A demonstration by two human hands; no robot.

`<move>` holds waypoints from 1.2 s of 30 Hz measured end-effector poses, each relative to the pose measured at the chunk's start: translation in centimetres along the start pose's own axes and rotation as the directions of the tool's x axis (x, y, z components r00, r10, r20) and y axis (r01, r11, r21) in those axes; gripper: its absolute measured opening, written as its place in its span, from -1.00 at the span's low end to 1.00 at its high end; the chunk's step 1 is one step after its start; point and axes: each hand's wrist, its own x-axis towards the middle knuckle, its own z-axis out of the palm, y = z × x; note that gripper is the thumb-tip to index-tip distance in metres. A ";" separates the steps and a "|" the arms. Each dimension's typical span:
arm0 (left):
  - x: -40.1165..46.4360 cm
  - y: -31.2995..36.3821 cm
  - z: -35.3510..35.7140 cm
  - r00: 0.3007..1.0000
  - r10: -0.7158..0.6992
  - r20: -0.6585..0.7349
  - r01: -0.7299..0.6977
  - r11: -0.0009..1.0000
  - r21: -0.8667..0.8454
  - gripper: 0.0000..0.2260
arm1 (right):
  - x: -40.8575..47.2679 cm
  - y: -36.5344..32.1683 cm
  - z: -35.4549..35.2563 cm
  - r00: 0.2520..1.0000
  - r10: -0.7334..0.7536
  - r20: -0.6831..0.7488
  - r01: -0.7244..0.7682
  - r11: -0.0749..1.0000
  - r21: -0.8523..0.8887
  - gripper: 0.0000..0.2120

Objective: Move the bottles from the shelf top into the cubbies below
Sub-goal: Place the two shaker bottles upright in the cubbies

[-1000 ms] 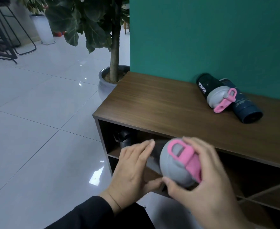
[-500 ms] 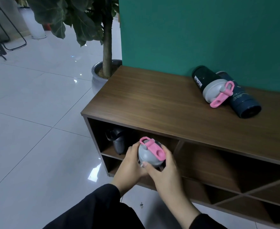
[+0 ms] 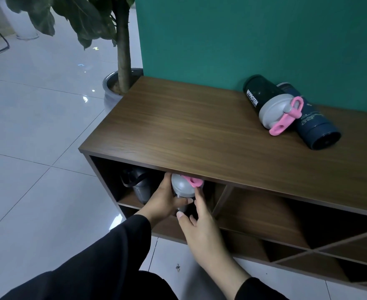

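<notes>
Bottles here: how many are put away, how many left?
Done: one dark bottle stands in the top-left cubby. In hand: the left hand grips a pink-looped shaker at that cubby's mouth, right hand touching it. Left: a black shaker and a navy bottle lying on the shelf top.

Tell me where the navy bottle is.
Head view, right side: the navy bottle lies on the shelf top, just right of the grey-lidded shaker.

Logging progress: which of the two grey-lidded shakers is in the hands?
The shaker at the upper-left cubby mouth, gripped by the left hand, right hand touching it; the MYPROTEIN shaker lies on the shelf top.
</notes>
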 end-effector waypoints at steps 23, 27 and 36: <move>-6.8 3.0 4.9 0.907 -0.254 -0.335 0.285 0.958 0.045 -0.83 | 0.1 -11.6 -12.7 0.731 -0.314 -0.605 0.285 0.947 -0.148 -0.80; -7.4 1.6 5.1 0.934 -0.238 -0.267 0.275 0.955 0.110 -0.81 | 5.1 -12.3 -16.3 0.748 0.112 -0.654 0.009 0.984 0.178 -0.30; -6.7 2.4 4.5 0.930 -0.199 -0.311 0.222 0.974 0.043 -0.78 | 12.5 -14.4 -16.6 0.689 0.347 -0.636 -0.146 0.926 0.348 -0.12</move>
